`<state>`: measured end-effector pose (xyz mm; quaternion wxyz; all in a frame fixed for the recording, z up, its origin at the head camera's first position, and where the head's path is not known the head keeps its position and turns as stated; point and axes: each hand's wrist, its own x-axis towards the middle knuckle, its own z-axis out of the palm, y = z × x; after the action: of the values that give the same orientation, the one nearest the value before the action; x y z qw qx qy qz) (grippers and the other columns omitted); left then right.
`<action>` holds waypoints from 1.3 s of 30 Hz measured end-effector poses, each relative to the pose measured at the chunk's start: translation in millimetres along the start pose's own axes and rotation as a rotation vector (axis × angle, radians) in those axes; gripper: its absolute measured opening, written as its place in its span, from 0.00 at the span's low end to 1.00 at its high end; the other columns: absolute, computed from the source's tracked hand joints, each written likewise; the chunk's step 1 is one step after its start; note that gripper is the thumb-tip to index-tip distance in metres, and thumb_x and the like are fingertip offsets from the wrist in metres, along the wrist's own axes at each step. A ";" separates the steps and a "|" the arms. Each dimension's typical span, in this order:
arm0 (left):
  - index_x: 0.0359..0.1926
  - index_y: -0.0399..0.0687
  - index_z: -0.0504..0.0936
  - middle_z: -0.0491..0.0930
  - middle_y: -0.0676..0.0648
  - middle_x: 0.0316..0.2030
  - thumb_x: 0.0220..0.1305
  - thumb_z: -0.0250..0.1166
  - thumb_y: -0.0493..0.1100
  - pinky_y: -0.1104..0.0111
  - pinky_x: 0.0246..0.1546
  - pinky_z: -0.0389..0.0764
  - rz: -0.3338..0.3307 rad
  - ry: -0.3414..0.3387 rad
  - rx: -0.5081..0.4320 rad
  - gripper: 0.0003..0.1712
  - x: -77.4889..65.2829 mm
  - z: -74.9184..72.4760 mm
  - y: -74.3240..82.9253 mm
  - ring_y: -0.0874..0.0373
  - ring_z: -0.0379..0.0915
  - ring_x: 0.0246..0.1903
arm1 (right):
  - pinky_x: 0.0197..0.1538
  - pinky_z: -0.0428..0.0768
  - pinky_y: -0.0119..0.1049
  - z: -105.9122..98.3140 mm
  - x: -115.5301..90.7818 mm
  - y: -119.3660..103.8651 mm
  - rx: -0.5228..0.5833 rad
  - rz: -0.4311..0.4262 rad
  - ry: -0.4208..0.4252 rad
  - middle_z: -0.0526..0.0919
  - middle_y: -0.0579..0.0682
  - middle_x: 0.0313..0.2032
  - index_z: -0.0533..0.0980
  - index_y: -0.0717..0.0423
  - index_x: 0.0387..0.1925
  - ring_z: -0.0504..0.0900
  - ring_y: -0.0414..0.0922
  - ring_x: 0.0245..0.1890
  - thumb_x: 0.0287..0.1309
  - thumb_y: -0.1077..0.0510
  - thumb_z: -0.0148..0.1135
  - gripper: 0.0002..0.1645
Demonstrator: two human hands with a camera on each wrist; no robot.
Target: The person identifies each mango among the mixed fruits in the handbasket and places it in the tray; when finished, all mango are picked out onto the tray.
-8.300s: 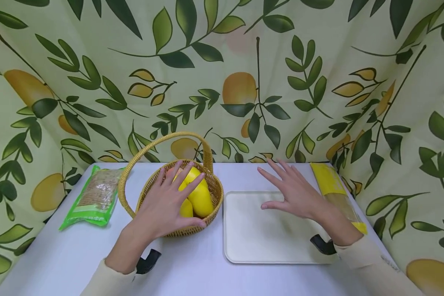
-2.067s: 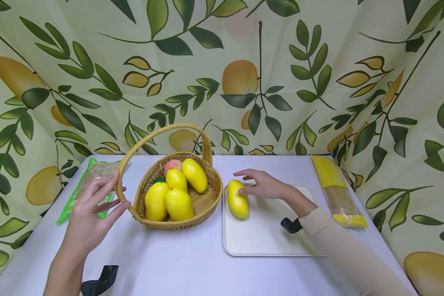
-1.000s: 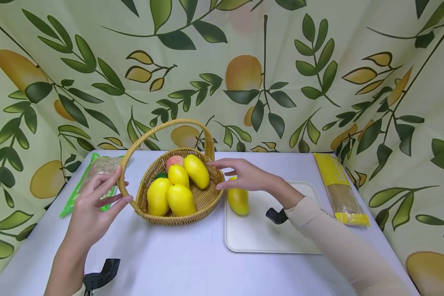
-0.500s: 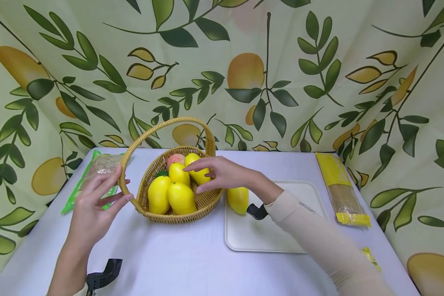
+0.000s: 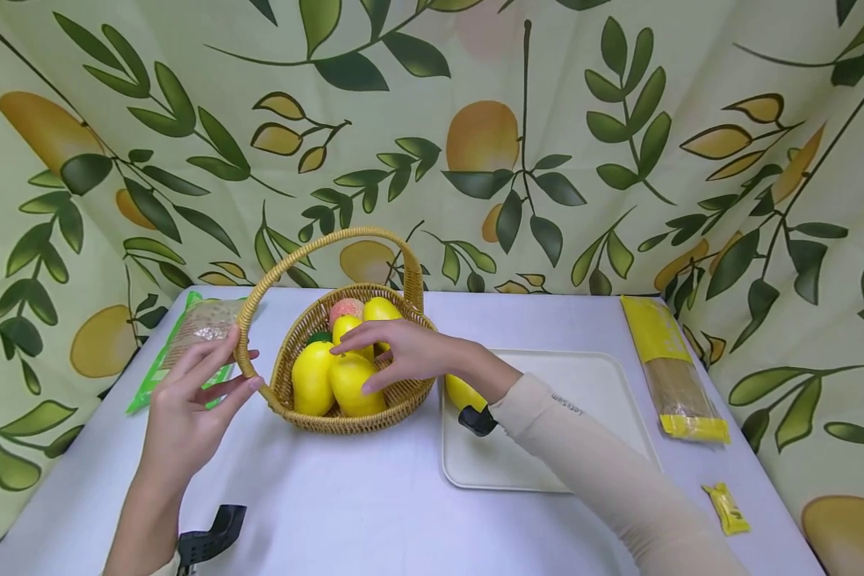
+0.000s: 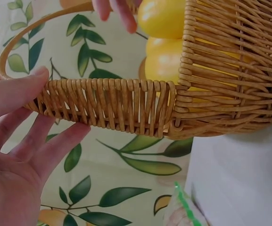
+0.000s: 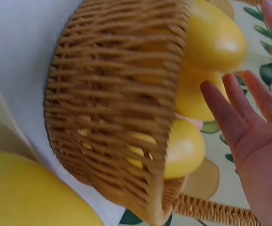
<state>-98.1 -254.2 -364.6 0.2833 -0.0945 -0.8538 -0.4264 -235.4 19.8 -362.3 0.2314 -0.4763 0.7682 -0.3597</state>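
Note:
A wicker basket (image 5: 353, 426) holds several yellow mangoes (image 5: 313, 379), a pinkish-red round fruit (image 5: 346, 308) and a dark green one (image 5: 320, 338). My left hand (image 5: 187, 400) pinches the left side of its handle (image 6: 112, 106) between thumb and fingers. Over the basket hovers my right hand (image 5: 403, 352), fingers loosely spread above the front mango (image 5: 356, 386). In the right wrist view that hand (image 7: 263, 146) holds nothing, its fingers near the mangoes. Another mango (image 5: 463, 392) lies on the white tray (image 5: 547, 472), partly hidden by the right wrist.
A green-edged bag (image 5: 187, 340) lies left of the basket, behind the left hand. Right of the tray lies a long yellow packet (image 5: 673, 368), with a small yellow wrapped piece (image 5: 727, 508) nearer the front. A leaf-patterned curtain (image 5: 432, 160) hangs behind the table.
From open hands 8 seconds ago, the left has taken the basket handle. One mango has gone to the tray. The right hand has let it go and moved left over the basket.

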 end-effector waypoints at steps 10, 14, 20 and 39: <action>0.69 0.53 0.75 0.75 0.72 0.51 0.46 0.73 0.17 0.90 0.43 0.81 -0.024 -0.007 0.008 0.50 0.4 -0.8 -0.3 0.82 0.76 0.52 | 0.61 0.83 0.34 13.2 11.0 2.7 -0.127 0.014 -0.033 0.71 0.49 0.73 0.74 0.45 0.69 0.70 0.46 0.72 0.58 0.55 0.75 0.37; 0.70 0.54 0.75 0.75 0.72 0.51 0.47 0.73 0.18 0.90 0.43 0.81 -0.032 -0.010 0.013 0.49 0.6 -1.4 0.4 0.82 0.76 0.52 | 0.55 0.82 0.30 14.1 13.3 4.4 -0.149 -0.001 -0.040 0.72 0.49 0.71 0.76 0.47 0.68 0.71 0.45 0.71 0.58 0.57 0.75 0.35; 0.69 0.53 0.75 0.75 0.72 0.51 0.47 0.72 0.17 0.89 0.42 0.81 -0.028 -0.011 0.004 0.49 0.9 -1.4 0.0 0.82 0.77 0.51 | 0.53 0.80 0.25 14.4 14.5 7.1 -0.170 -0.012 -0.025 0.74 0.48 0.70 0.77 0.46 0.66 0.71 0.44 0.72 0.58 0.60 0.74 0.34; 0.69 0.51 0.75 0.77 0.69 0.50 0.45 0.72 0.16 0.89 0.42 0.82 -0.037 -0.006 -0.010 0.50 0.1 0.5 0.6 0.80 0.77 0.51 | 0.75 0.73 0.35 16.9 7.7 10.7 -0.207 -0.011 0.034 0.76 0.47 0.68 0.79 0.45 0.64 0.72 0.44 0.71 0.56 0.57 0.75 0.33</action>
<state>-98.2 -253.5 -364.3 0.2722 -0.0812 -0.8542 -0.4355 -233.0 10.3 -381.4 0.1659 -0.4957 0.8025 -0.2877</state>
